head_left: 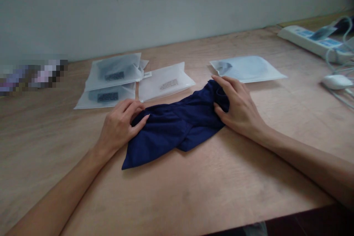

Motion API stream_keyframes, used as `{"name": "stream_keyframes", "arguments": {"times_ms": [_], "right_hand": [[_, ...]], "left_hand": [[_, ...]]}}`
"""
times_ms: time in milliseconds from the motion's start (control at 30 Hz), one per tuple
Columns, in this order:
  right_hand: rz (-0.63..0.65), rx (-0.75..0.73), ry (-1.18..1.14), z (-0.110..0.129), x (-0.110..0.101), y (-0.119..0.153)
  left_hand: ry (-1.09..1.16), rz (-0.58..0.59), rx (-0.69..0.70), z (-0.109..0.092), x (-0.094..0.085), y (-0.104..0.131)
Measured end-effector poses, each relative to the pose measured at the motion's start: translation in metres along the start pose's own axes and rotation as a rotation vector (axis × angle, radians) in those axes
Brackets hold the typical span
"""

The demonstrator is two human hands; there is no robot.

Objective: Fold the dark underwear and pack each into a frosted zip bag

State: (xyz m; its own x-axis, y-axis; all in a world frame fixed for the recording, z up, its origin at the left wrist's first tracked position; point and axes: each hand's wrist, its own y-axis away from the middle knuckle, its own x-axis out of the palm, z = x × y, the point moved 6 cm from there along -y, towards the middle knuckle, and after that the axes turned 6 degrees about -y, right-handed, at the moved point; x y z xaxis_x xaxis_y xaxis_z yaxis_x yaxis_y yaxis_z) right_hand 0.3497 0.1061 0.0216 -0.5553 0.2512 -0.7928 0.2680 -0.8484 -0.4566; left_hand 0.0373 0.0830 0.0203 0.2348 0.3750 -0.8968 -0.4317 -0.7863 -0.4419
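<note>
A dark blue cloth garment [166, 132] lies creased on the wooden table [171, 195]. At its left end rests my left hand [123, 123], thumb on top of the fabric and fingers curled at the far edge, gripping it. My right hand [238, 108] is around the garment's right end, with the thumb and forefinger spread on either side of a folded part and the fabric between them. The garment's lower edge hangs free of both hands and lies toward the front.
Two frosted bags [116, 68] with dark contents overlap at the back left. Beside them lies a flatter frosted bag [166, 83]. Another bag [249, 68] with pale contents is behind my right hand. A power strip [312, 42], white cables and a white adapter [337, 82] occupy the right.
</note>
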Motion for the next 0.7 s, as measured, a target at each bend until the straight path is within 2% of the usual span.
{"name": "stream_keyframes", "arguments": {"times_ms": [133,233,400,500,600,700], "right_hand": [[0.031,0.029,-0.032,-0.007,0.002,-0.004],[0.029,0.015,-0.027,-0.012,0.002,-0.006],[-0.059,-0.007,-0.166,-0.009,-0.004,-0.008],[-0.085,0.008,-0.301,-0.007,-0.007,-0.009],[-0.039,0.032,-0.402,-0.006,-0.006,-0.009],[0.013,0.032,-0.403,-0.006,-0.003,-0.009]], "left_hand": [[0.029,0.036,-0.057,0.008,0.005,0.001],[0.124,0.003,-0.122,0.015,0.005,0.002],[0.422,-0.089,-0.441,0.038,0.005,0.007],[0.573,-0.206,-0.571,0.048,0.003,0.009],[0.654,-0.29,-0.625,0.051,0.0,0.01],[0.67,-0.291,-0.62,0.05,0.0,0.011]]}}
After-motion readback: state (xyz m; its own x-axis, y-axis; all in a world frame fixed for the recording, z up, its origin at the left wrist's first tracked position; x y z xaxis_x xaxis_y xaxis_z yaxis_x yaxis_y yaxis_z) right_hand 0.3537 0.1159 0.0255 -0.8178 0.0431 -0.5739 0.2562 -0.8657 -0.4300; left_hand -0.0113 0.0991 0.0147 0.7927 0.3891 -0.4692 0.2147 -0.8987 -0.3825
